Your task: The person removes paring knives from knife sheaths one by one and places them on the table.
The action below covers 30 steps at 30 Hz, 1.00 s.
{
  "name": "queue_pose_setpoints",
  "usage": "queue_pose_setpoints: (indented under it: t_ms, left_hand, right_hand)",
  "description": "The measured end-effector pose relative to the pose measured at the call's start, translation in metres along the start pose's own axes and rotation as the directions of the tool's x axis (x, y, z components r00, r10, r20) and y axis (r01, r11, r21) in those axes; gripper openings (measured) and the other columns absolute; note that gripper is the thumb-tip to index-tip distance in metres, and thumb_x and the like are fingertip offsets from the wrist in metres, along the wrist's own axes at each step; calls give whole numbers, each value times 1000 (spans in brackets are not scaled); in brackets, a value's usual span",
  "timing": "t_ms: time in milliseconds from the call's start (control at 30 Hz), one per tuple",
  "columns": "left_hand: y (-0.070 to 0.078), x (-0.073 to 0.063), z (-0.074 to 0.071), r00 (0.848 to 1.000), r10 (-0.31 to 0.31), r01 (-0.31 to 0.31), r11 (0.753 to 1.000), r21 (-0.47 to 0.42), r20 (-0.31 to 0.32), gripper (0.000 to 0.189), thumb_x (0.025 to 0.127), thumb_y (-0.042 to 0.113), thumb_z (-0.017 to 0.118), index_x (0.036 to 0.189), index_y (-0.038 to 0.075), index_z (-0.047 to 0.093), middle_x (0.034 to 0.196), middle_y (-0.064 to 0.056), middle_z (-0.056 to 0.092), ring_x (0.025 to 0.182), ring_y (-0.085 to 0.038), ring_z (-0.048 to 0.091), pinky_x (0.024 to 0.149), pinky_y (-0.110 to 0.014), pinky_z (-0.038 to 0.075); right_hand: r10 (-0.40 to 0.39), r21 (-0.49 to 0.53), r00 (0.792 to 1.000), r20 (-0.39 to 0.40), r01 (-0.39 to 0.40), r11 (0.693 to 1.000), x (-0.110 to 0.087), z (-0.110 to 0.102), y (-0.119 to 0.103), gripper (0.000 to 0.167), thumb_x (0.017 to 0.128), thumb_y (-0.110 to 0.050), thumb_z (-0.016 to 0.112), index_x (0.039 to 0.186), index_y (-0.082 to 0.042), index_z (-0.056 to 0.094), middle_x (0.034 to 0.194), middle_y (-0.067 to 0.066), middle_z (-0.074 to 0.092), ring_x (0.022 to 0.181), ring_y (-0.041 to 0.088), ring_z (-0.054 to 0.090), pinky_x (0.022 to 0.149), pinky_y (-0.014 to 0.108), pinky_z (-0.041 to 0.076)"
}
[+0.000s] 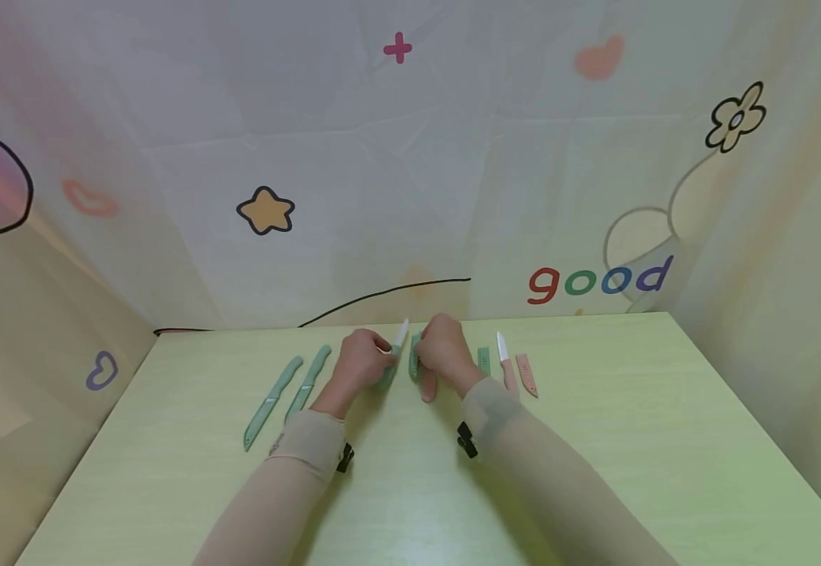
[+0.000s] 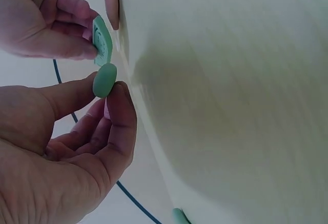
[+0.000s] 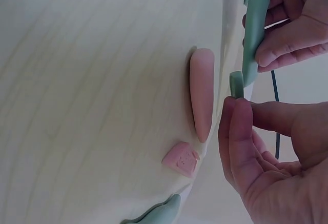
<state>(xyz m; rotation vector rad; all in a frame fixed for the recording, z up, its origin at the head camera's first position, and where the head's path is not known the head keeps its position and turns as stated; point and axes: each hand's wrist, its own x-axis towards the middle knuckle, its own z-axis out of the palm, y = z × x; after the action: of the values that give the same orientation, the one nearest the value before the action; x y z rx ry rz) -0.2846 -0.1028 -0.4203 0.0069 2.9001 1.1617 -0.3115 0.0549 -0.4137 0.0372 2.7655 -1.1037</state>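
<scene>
My left hand (image 1: 365,358) grips the green handle (image 3: 254,34) of a small knife. Its bare white blade (image 1: 401,333) points toward the back of the table. Close by on the right, my right hand (image 1: 444,346) pinches a green blade sheath (image 2: 102,40) between thumb and fingers. Handle and sheath are held near each other above the table; the wrist views do not show whether the blade touches the sheath. Below my right hand lies a pink handle (image 1: 428,387), its far end hidden by the hand.
Two green sheathed knives (image 1: 272,402) lie slanted on the left of the pale yellow table (image 1: 396,503). Right of my right hand lie a green piece (image 1: 484,360), partly hidden by the wrist, a pink knife (image 1: 507,369) with bare blade, and a pink sheath (image 1: 526,376). A printed curtain (image 1: 382,157) hangs behind.
</scene>
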Motion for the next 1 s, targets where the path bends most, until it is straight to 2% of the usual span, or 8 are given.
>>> queue_pose_setpoints:
  t_ms: [100, 200, 333, 500, 700, 1000]
  left_hand:
    - [-1, 2, 4, 1000, -9, 9, 1000, 16, 10, 19, 95, 13, 80, 106, -2, 80, 113, -16, 75, 111, -32, 68, 95, -43, 56]
    - [-1, 3, 7, 999, -25, 24, 999, 29, 23, 18, 96, 14, 78, 106, -1, 80, 115, -16, 75, 113, -33, 67, 96, -43, 56]
    - [-2, 3, 9, 998, -42, 40, 998, 43, 38, 17, 97, 13, 77, 107, -1, 80, 114, -16, 75, 110, -32, 68, 93, -43, 57]
    - [-1, 4, 10, 999, -32, 28, 997, 72, 43, 16, 97, 11, 77, 106, -2, 80, 111, -14, 75, 104, -29, 69, 91, -41, 58]
    - [-1, 4, 11, 999, -3, -1, 993, 114, 36, 15, 95, 9, 76, 104, -3, 79, 107, -13, 76, 100, -28, 69, 90, -40, 58]
    - [0, 2, 11, 999, -12, 7, 992, 130, 38, 16, 95, 10, 78, 105, -3, 80, 109, -13, 76, 96, -25, 68, 87, -38, 59]
  right_hand:
    - [10, -24, 1000, 22, -9, 1000, -1, 3, -3, 41, 85, 10, 58, 49, -9, 52, 43, 9, 56, 38, 15, 54, 41, 27, 23]
    - [14, -57, 1000, 28, -12, 998, -3, 5, -7, 34, 85, 11, 59, 53, -2, 62, 51, 15, 64, 44, 22, 66, 41, 26, 34]
    - [22, -86, 1000, 22, -20, 996, -3, 8, -11, 25, 85, 10, 62, 62, 2, 66, 50, 12, 63, 44, 21, 66, 43, 26, 45]
    - [29, -109, 999, 24, -26, 994, -3, 11, -12, 23, 89, 8, 64, 67, 3, 66, 50, 13, 63, 43, 24, 67, 46, 26, 51]
    - [27, -101, 999, 43, -23, 995, -4, 14, -14, 20, 91, 11, 60, 72, 5, 65, 53, 18, 64, 42, 30, 68, 44, 31, 55]
    - [62, -126, 998, 20, -59, 990, -4, 21, -20, 19, 95, 13, 62, 78, 3, 62, 67, 17, 64, 42, 25, 64, 41, 35, 55]
